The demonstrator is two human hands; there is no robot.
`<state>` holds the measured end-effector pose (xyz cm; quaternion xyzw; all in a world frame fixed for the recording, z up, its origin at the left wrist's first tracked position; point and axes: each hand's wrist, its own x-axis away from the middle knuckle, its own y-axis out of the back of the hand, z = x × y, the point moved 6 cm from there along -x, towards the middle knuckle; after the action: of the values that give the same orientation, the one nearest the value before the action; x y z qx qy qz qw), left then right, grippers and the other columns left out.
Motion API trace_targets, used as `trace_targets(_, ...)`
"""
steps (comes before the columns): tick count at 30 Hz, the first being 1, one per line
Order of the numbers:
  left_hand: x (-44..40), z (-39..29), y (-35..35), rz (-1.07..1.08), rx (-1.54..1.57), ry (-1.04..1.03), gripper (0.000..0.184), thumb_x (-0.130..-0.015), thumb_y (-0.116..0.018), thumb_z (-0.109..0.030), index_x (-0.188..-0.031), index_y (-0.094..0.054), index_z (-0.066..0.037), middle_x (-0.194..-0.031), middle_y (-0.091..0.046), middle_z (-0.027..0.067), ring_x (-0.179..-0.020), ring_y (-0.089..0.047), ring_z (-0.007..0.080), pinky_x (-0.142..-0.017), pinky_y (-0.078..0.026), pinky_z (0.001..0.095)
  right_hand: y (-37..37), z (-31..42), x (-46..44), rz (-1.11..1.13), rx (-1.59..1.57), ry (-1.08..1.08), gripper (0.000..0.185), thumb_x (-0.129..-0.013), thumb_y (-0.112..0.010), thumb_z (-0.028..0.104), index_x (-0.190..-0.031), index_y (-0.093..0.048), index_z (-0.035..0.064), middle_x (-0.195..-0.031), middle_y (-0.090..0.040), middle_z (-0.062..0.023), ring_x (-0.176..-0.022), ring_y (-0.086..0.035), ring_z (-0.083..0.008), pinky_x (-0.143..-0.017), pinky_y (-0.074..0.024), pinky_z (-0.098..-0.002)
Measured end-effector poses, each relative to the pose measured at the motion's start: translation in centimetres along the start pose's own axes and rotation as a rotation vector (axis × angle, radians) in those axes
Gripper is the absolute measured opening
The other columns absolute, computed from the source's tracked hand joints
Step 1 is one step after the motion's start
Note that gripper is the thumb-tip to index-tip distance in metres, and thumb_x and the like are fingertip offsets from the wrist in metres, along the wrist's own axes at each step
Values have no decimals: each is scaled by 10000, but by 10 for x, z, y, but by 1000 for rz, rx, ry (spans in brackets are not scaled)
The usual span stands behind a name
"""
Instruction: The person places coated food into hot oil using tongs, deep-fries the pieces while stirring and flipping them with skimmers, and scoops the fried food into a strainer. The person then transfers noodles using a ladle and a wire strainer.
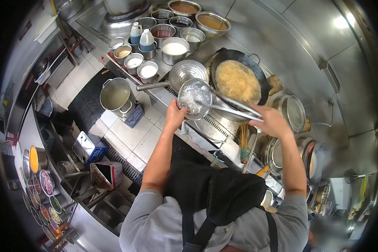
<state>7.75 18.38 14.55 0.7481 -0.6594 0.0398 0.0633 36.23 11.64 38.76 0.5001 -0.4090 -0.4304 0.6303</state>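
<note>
My left hand (176,114) grips the rim of a round metal bowl (189,111) with white powder inside. My right hand (271,122) is closed round long metal handles that reach left to the bowl and up toward the wok. The ladle's end lies over the powder. Just beyond, a black wok (263,75) holds bubbling, golden frying food (237,82). A perforated strainer (189,72) rests left of the wok, behind the bowl, its handle pointing left.
Metal pots of sauces and white seasonings (174,48) stand at the back left, with two bottles (147,38). A large pot (115,94) sits low at the left. A bamboo brush (244,143) is near my right forearm. Ingredient bowls (47,182) line the far left.
</note>
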Motion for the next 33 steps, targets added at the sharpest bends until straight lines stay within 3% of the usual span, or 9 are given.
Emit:
trace_targets(1,0,-5,0,38,-87,-47,187,-835,-628,-19,-943,-484,32,-837,-584,120,-713,-664,224,-478,-585,366,-13,3,-1,117,-19,-14,488,-847,-749,258,-1266,-636,35,-1154,-684,-207,-1039,-658,-385,-899,-521,-430)
trace_targets(6,-4,-5,-6,66,13,-1,200,-828,-618,-8,-985,-506,42,-868,-590,114,-735,-660,215,-524,-605,356,-32,-22,6,111,-22,117,465,-873,-724,271,-1268,-635,43,-1151,-688,-201,-1044,-652,-389,-902,-519,-432)
trace_targets(11,-8,0,-22,77,28,63,263,-826,-605,1,-1068,-521,58,-958,-615,143,-761,-669,221,-566,-624,358,-10,-28,20,66,-204,-11,473,-883,-715,288,-1272,-627,34,-1160,-683,-202,-1060,-641,-402,-912,-516,-438)
trace_targets(13,-10,0,-32,91,184,71,248,-832,-624,2,-1048,-515,56,-957,-621,154,-781,-684,245,-550,-630,358,-6,-32,18,-43,-19,-12,470,-878,-720,278,-1274,-627,42,-1160,-683,-200,-1059,-638,-410,-913,-518,-437)
trace_targets(18,-10,-8,-35,80,90,46,246,-837,-631,-9,-1039,-507,59,-957,-627,158,-766,-680,237,-536,-621,358,17,-22,26,-118,24,-55,482,-862,-735,277,-1278,-622,60,-1172,-676,-210,-1059,-644,-395,-908,-525,-441)
trace_targets(24,-4,-25,-39,74,-9,-6,232,-830,-640,-9,-1010,-512,61,-927,-639,158,-742,-679,235,-513,-602,359,-27,-20,12,102,198,-128,412,-906,-670,309,-1257,-643,96,-1159,-692,-165,-1030,-661,-365,-872,-538,-454)
trace_targets(28,-7,-21,-38,55,16,2,243,-828,-637,-6,-1026,-516,67,-943,-646,165,-746,-683,241,-516,-603,358,-16,-26,22,-11,40,-47,374,-898,-692,245,-1234,-670,81,-1133,-702,-166,-1021,-668,-360,-885,-536,-434)
trace_targets(33,-18,0,-48,61,73,58,291,-832,-627,-3,-1090,-515,71,-1013,-641,174,-780,-689,246,-526,-616,355,35,-43,42,-107,-89,-118,361,-889,-709,199,-1222,-676,64,-1143,-696,-182,-1017,-670,-370,-893,-533,-403)
